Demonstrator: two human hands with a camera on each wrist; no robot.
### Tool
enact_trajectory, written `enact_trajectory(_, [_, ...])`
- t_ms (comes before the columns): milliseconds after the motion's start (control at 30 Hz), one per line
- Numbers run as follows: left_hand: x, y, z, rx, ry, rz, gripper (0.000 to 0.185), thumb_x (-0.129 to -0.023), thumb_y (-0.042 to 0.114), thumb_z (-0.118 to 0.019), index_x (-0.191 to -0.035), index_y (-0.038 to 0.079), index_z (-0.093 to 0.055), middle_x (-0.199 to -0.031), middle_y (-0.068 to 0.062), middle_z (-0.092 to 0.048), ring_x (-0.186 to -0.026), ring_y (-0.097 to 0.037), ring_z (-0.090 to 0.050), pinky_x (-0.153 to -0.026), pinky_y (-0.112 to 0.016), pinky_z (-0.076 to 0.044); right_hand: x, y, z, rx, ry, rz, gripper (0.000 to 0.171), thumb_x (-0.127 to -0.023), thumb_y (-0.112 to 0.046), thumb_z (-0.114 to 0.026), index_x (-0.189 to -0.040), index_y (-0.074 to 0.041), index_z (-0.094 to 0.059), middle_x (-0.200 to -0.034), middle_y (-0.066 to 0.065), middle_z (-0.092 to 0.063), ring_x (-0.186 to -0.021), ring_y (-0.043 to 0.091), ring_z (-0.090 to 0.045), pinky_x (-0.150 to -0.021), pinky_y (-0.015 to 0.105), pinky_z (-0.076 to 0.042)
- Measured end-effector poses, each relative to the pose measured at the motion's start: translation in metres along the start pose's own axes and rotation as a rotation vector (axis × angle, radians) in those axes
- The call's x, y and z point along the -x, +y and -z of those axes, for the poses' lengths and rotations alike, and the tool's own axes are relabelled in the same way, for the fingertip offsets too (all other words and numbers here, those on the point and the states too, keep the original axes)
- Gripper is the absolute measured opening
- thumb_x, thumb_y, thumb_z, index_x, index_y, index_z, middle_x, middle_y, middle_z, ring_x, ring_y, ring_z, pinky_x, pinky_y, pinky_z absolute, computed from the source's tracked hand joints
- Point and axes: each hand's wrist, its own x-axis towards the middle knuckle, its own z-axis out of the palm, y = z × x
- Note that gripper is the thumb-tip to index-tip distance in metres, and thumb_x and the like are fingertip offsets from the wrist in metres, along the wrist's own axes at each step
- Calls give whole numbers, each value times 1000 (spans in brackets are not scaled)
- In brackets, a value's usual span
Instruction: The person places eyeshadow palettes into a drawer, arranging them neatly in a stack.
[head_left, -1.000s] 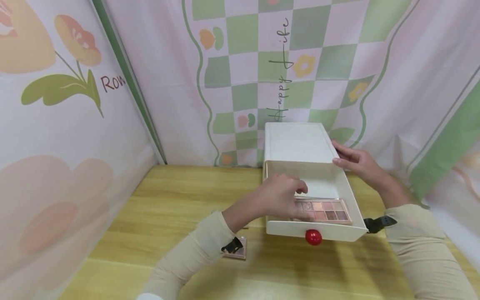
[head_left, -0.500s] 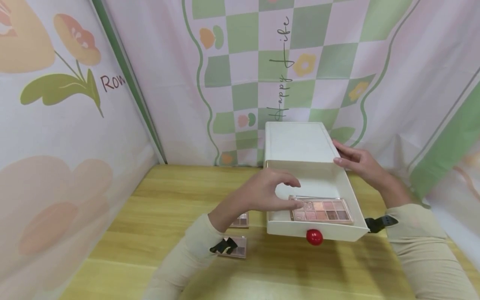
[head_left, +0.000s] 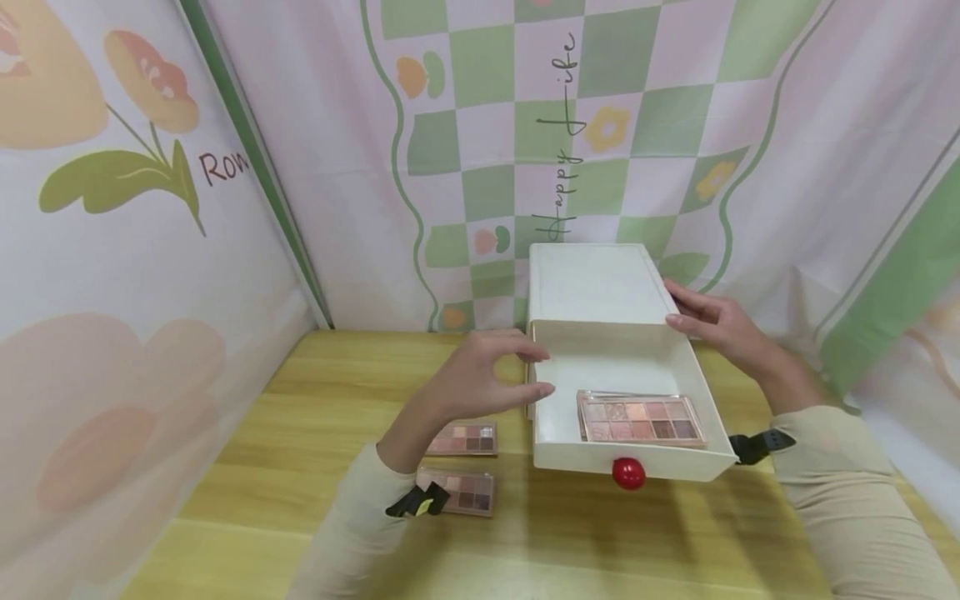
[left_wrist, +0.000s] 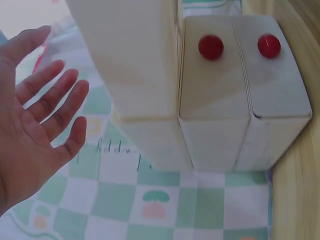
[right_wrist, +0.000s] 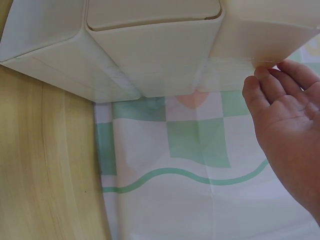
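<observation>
A white drawer cabinet (head_left: 592, 279) stands at the back of the wooden table (head_left: 337, 392). Its top drawer (head_left: 558, 421) is pulled out and has a red knob (head_left: 627, 472). An eyeshadow palette (head_left: 640, 418) lies inside the drawer. My left hand (head_left: 525, 372) hovers just left of the drawer, empty, with relaxed fingers. In the left wrist view that hand (left_wrist: 45, 120) is spread open beside the cabinet (left_wrist: 215, 100). My right hand (head_left: 697, 317) rests with straight fingers on the cabinet's right side, and its fingertips (right_wrist: 270, 80) touch the wall (right_wrist: 265, 35).
Two smaller palettes lie on the table left of the drawer, one (head_left: 465, 437) behind the other (head_left: 459, 492). Two lower drawers with red knobs (left_wrist: 211, 46) stay pushed in. Patterned cloth walls (head_left: 525, 125) close in the back and both sides.
My left hand let go of the palette in the drawer and drew back to the left, uncovering the two palettes on the table. The right hand has stayed put.
</observation>
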Motion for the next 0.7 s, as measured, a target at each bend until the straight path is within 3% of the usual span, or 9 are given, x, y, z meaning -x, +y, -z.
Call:
enact_trajectory(300, [24,-22,11,45,52,70,33,-84,19,-82,-113,5,-73,-108,-8,-76,-102,-19,-69,-95,-30,-57,1,-2,0,4,3,-4,61,-103,-7,-53,-156,3,-26,-164,24,-20,-116,-27,-47,-91,2,-46])
enact_trajectory(467, [37,-41,12,49,54,137,33,-86,20,-80,-115,6,-73,-111,-9,-76,-103,-22,-71,-97,-42,-58,1,-2,1,0,10,-9,60,-103,-7,-53,-156,2,-26,-165,21,-21,-116,-27,-48,-91,2,-47])
enact_trajectory(700, [62,-56,19,56,52,369,34,-88,28,-79,-116,11,-73,-114,-6,-76,-108,-24,-69,-107,-52,-51,1,-1,0,-7,13,2,60,-103,-6,-54,-155,4,-27,-164,23,-20,-116,-27,-48,-91,2,-47])
